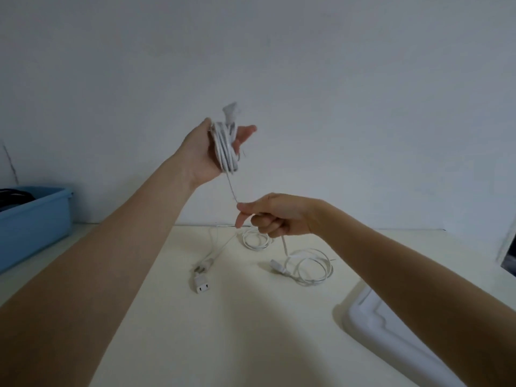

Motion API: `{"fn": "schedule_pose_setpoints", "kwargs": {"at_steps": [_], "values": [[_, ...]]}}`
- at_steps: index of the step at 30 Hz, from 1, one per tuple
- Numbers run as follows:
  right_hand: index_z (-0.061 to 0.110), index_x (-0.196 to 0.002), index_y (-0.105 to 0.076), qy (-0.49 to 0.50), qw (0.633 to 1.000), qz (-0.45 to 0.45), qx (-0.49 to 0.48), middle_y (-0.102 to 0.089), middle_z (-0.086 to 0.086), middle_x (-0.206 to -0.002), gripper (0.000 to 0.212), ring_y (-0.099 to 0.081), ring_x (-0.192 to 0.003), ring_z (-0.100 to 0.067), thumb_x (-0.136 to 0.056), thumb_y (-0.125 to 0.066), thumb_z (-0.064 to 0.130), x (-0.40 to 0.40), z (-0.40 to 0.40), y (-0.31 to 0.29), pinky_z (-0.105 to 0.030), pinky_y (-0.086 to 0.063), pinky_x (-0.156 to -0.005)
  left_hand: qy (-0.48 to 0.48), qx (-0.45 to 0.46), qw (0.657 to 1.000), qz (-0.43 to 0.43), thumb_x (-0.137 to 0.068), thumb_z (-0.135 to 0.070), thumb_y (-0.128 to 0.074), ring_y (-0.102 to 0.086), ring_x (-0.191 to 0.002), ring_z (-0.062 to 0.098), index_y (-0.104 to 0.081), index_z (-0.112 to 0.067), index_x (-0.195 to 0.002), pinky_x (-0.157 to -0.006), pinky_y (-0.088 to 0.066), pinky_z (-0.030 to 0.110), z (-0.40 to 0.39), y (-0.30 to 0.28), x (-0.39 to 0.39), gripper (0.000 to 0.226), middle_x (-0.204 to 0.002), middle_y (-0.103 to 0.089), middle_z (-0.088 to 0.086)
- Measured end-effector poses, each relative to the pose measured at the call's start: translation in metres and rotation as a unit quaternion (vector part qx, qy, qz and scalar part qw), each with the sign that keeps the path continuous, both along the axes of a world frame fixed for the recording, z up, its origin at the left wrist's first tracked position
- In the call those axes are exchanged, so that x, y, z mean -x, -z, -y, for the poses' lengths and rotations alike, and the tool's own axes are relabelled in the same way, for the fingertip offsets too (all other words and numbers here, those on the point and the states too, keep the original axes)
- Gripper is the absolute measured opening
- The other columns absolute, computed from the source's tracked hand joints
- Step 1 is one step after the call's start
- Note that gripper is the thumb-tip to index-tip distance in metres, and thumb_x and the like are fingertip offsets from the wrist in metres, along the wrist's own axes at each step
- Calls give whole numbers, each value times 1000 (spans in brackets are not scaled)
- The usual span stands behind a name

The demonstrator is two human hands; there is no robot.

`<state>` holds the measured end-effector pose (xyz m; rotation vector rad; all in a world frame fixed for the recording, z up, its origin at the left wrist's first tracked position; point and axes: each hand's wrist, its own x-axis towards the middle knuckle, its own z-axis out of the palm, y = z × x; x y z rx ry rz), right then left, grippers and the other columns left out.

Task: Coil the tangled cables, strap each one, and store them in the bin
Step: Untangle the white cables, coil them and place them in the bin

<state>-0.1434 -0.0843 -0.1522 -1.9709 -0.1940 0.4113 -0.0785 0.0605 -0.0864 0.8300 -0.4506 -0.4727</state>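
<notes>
My left hand is raised above the table and holds a coil of white cable wound round it, a plug sticking up at the top. A taut strand runs down from the coil to my right hand, which pinches it between thumb and curled fingers. Below, the rest of the white cable lies in loose loops on the cream table, with a flat plug at the front and a connector beside the loops. The blue bin stands at the far left with dark cables inside.
A white tray or lid lies at the table's right front, partly under my right forearm. A pale wall rises right behind the table. A smaller loop of white cable lies near the table's back edge.
</notes>
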Motion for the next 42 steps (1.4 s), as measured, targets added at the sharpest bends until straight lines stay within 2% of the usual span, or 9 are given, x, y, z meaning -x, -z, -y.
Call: {"fn": "schedule_pose_setpoints", "kwargs": {"at_steps": [4, 10, 12, 17, 21, 29, 35, 39, 42], "values": [[13, -62, -54, 55, 995, 13, 86, -21, 3, -54, 44, -13, -48, -10, -90, -53, 48, -4, 12, 4, -26, -11, -52, 155, -162, 971, 78, -101, -35, -21, -65, -53, 12, -58, 6, -114, -39, -47, 16, -2, 2, 19, 56, -86, -72, 18], [19, -51, -29, 225, 964, 91, 114, -24, 2, -48, 53, -17, -44, -11, -80, -72, 28, -1, 48, -12, -23, -16, -46, 320, -529, 775, 133, -93, -48, -24, -69, -67, 14, -63, -1, -106, -50, -50, 17, -12, 35, 14, 62, -99, -72, 10], [20, -49, -27, 233, 961, 109, 96, -23, 3, -46, 56, -17, -42, -11, -79, -74, 22, 2, 50, -24, -23, -17, -45, 289, -578, 754, 116, -98, -47, -18, -70, -74, 15, -57, -1, -109, -52, -50, 17, -15, 46, 9, 61, -99, -72, 7], [19, -50, -28, 214, 963, 158, 50, -25, 7, -39, 52, -18, -36, -9, -83, -67, 9, 0, 33, -45, -20, -15, -41, 168, -435, 885, 10, -99, -44, -28, -71, -79, 18, -53, 0, -119, -61, -58, 24, -13, 65, 0, 55, -104, -66, 11], [19, -50, -27, 199, 965, 167, 29, -25, 7, -39, 52, -17, -36, -8, -85, -64, 8, 4, 24, -52, -18, -14, -39, 122, -325, 938, 8, -98, -48, -25, -69, -91, 17, -55, 0, -119, -77, -57, 22, -15, 71, -2, 60, -118, -64, 15], [16, -65, -42, 47, 995, 92, 14, -22, 7, -51, 41, -17, -40, -7, -102, -34, 30, 15, -4, -41, -18, -13, -40, -100, -94, 987, -85, -102, -44, -18, -67, -50, 22, -40, 2, -131, -45, -54, 23, 2, 55, -19, 59, -94, -60, 20], [19, -60, -30, -15, 998, 51, 34, -21, 7, -53, 47, -15, -45, -8, -102, -27, 38, 8, -14, -13, -22, -12, -44, -27, 71, 995, -72, -102, -42, -20, -69, -63, 21, -52, -5, -108, -57, -56, 23, 2, 20, -2, 49, -73, -70, 20], [20, -59, -23, -32, 995, 70, 60, -17, 5, -55, 49, -12, -47, -10, -97, -30, 50, 3, -9, -3, -22, -11, -45, 80, -43, 995, 36, -103, -33, -21, -65, -52, 11, -60, 3, -99, -46, -48, 14, 1, 6, 22, 54, -80, -72, 17], [18, -59, -26, 9, 992, 92, 85, -19, 3, -53, 45, -15, -42, -7, -98, -41, 33, 2, 13, -4, -17, -14, -40, 184, -284, 929, 148, -96, -38, -29, -62, -49, 9, -74, -1, -82, -43, -46, 14, -12, 7, 34, 60, -76, -73, 12]]}}
